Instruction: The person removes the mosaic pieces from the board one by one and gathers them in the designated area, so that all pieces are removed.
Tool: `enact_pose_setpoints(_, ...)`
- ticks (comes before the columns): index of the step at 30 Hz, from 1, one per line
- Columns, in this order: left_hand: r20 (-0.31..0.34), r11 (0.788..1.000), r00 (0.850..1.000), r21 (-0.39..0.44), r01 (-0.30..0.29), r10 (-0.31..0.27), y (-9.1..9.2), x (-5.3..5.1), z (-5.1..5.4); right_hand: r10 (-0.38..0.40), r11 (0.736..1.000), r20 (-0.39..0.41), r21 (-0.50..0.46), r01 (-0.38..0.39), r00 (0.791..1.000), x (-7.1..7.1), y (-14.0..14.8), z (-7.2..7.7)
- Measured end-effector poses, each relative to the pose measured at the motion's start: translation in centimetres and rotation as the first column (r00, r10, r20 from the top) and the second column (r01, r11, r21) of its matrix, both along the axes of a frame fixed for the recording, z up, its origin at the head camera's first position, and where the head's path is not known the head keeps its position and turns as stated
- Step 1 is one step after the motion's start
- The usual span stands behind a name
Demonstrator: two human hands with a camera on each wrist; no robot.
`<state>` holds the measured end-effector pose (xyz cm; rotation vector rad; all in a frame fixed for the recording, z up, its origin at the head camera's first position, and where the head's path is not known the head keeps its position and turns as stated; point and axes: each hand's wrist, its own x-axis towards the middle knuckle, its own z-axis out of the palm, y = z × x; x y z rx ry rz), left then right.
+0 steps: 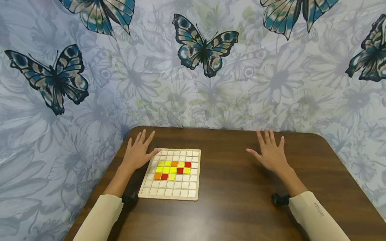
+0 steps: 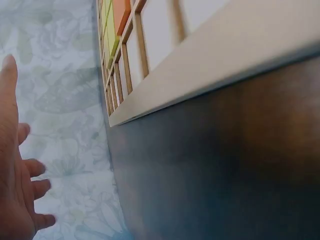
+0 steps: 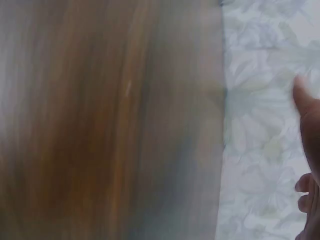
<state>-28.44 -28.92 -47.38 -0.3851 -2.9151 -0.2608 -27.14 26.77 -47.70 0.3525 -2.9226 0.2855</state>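
A square wooden grid board [image 1: 169,199] lies left of centre on the table, its cells mostly white. Several yellow tiles [image 1: 166,169], a few red tiles [image 1: 164,176] and orange tiles [image 1: 157,176] fill cells in its middle rows. My left hand [image 1: 137,154] is spread beside the board's far left corner, its thumb tip overlapping that corner in the head view; I cannot tell whether it touches. In the left wrist view the board's edge [image 2: 210,70] runs past that hand. Over the right part of the table my right hand [image 1: 271,154] is spread, holding nothing.
The brown wooden table [image 1: 229,201] has rounded far corners. Behind it stands a wall covering [image 1: 211,100] printed with flowers and butterflies. A dark band [image 1: 280,199] sits at the right wrist, beside the pale sleeve [image 1: 313,214].
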Motion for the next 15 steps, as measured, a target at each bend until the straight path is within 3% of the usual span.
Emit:
enact_pose_setpoints(5,0.034,0.997,0.999,0.072,0.037,-0.039,-0.2,2.0,-0.3,0.058,0.993,0.017,-0.104,-0.056,0.998,1.1,-1.7,0.0)
enact_pose_setpoints(15,0.096,0.99,0.995,0.139,0.026,-0.039,-1.3,4.4,-1.0,0.175,0.958,-0.011,-0.228,-0.173,0.985,2.6,-6.3,0.1)
